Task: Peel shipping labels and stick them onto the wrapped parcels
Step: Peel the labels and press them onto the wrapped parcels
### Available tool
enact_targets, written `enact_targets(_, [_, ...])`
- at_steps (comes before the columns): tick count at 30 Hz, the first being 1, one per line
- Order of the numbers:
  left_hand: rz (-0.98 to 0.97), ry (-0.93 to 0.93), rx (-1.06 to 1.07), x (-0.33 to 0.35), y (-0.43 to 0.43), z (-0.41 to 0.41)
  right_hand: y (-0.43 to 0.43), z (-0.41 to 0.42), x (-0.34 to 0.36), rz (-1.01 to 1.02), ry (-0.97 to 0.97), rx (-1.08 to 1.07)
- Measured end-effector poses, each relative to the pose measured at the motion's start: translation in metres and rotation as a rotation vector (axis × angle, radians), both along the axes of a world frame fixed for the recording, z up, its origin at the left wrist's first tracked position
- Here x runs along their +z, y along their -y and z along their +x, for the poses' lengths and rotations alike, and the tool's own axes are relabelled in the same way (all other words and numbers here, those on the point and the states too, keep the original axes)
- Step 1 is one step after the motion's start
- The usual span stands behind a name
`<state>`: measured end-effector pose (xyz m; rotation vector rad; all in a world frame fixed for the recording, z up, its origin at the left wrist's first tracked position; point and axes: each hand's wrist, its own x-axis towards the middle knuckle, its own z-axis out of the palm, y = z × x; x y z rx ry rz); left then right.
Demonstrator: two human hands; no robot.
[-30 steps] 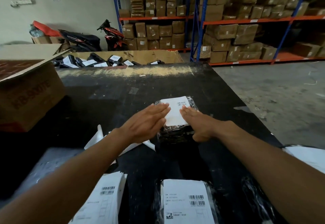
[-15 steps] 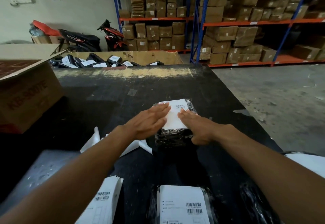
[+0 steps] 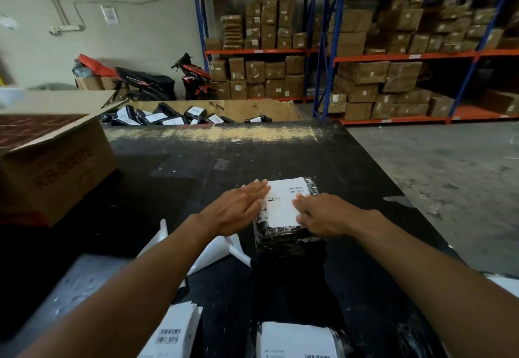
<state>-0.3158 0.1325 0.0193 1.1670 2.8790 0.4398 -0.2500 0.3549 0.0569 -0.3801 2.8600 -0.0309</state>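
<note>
A black plastic-wrapped parcel (image 3: 286, 238) lies in the middle of the black table (image 3: 196, 166). A white shipping label (image 3: 282, 206) covers its top. My left hand (image 3: 238, 207) lies flat with fingers together along the label's left edge. My right hand (image 3: 320, 213) rests palm down on the label's right side and the parcel's right edge. Neither hand grips anything. A second labelled parcel (image 3: 297, 339) sits at the near edge, and a stack of labels (image 3: 174, 335) lies to its left.
An open cardboard box (image 3: 53, 166) stands on the table at the left. White backing strips (image 3: 213, 251) lie under my left wrist. Beyond the table's far edge a large carton (image 3: 252, 109) holds several labelled parcels. Shelving with boxes stands behind; bare concrete floor lies to the right.
Both hands have slid slightly apart over the label, so more of its white face shows between them. The parcel stays in place; the camera has tilted up.
</note>
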Motion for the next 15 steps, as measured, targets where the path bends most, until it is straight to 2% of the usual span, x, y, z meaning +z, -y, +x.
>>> enact_targets(4, [-0.006, 0.077, 0.081, 0.015, -0.032, -0.029, 0.001, -0.002, -0.004, 0.025, -0.045, 0.004])
enact_targets(8, [-0.062, 0.157, 0.075, 0.014, -0.04, -0.045, 0.0, 0.002, -0.004, 0.01, -0.038, 0.019])
enact_targets(11, [-0.053, 0.151, 0.115, 0.011, -0.014, -0.052, -0.001, 0.002, -0.008, 0.009, -0.035, 0.024])
enact_targets(15, [-0.083, 0.131, 0.327, 0.006, 0.035, -0.064, 0.0, -0.001, -0.013, 0.007, -0.034, 0.023])
